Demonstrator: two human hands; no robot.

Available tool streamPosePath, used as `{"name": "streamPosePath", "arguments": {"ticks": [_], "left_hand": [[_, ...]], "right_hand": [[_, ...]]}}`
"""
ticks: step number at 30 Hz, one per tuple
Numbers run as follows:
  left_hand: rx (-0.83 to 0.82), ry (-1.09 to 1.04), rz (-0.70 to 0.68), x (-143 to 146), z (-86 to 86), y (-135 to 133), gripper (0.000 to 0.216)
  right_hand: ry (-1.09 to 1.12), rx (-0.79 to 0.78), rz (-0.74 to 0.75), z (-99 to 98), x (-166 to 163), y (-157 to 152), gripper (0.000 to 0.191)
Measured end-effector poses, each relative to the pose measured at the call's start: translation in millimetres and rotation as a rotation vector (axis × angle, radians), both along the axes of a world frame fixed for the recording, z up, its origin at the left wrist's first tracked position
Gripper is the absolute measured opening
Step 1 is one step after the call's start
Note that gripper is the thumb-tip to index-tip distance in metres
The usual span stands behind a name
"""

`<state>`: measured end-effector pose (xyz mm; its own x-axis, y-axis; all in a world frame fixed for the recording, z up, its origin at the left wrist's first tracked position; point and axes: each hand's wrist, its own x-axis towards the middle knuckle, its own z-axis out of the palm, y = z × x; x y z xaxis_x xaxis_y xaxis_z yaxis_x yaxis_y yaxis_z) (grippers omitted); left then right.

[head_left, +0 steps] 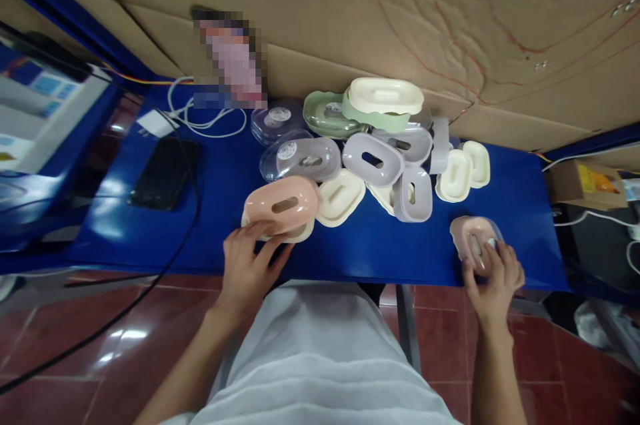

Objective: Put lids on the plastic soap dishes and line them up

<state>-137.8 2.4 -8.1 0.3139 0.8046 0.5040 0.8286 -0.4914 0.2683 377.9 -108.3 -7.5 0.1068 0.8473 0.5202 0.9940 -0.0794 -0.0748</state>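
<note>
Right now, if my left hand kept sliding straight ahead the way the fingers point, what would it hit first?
Your left hand already touches the pink tray. Pushing on, that tray would likely meet the clear lid behind it, though depth is hard to judge.

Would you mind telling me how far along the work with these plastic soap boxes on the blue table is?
Done: nothing clearly set aside as finished. In hand: the left hand touches a pink oval plastic piece resting on a cream tray; the right hand presses on a pink soap box with a clear lid. Left: a heap of grey, cream, green and clear pieces lies unsorted on the blue table.
</note>
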Motion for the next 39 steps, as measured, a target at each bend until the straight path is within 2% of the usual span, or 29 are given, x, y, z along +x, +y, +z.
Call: {"name": "streamPosePath", "arguments": {"ticks": [2, 5, 6, 9, 12, 15, 18, 21, 24, 28, 33, 35, 39], "left_hand": [[-0.003, -0.041, -0.008, -8.2, -0.4, -2.3, 0.029], [-0.009, -0.08, 0.014, -15.9, -2.7, -5.9, 0.03], [-0.014, -0.085, 0.023, -17.1, -3.9, -6.3, 0.03], [-0.013, -0.099, 0.04, -17.8, -8.0, -2.5, 0.028], [-0.01, -0.104, 0.035, -16.6, -9.1, 6.4, 0.028], [0.012, -0.069, 0.022, -10.1, -4.5, 10.6, 0.032], [0.051, -0.018, 0.026, 8.4, 1.8, 2.9, 0.04], [0.027, 0.056, -0.06, 33.6, 4.5, -9.3, 0.039], [-0.029, 0.087, -0.172, 50.3, 4.4, -12.1, 0.035], [-0.096, 0.008, -0.274, 51.1, 6.0, -2.4, 0.028], [-0.223, -0.182, -0.326, 42.4, 7.1, 3.2, 0.021], [-0.263, -0.24, -0.305, 41.5, 5.6, 3.3, 0.032], [-0.303, -0.32, -0.308, 42.4, 1.3, 6.1, 0.067]], "right_hand": [[-0.013, 0.057, -0.007, 8.2, -10.4, 21.4, 0.058], [0.067, 0.131, 0.167, 23.8, -59.0, 59.4, 0.053], [0.118, 0.101, 0.273, 28.3, -82.6, 71.8, 0.051], [0.131, -0.187, 0.591, 34.5, -160.5, 102.2, 0.05], [0.049, -0.375, 0.676, 31.1, -221.9, 116.2, 0.055], [0.02, -0.427, 0.723, 28.9, -248.3, 115.9, 0.052], [0.037, -0.38, 0.76, 35.0, -244.5, 116.9, 0.046], [0.019, -0.238, 0.554, 44.0, -224.9, 131.3, 0.044], [-0.04, -0.217, 0.406, 47.9, -202.3, 150.4, 0.044], [-0.062, -0.208, 0.484, 48.9, -184.3, 153.7, 0.046], [0.048, -0.174, 0.628, 57.5, -181.3, 115.0, 0.047], [0.106, -0.198, 0.644, 58.9, -179.8, 96.2, 0.047], [0.161, -0.282, 0.691, 52.2, -177.8, 72.3, 0.048]]}}
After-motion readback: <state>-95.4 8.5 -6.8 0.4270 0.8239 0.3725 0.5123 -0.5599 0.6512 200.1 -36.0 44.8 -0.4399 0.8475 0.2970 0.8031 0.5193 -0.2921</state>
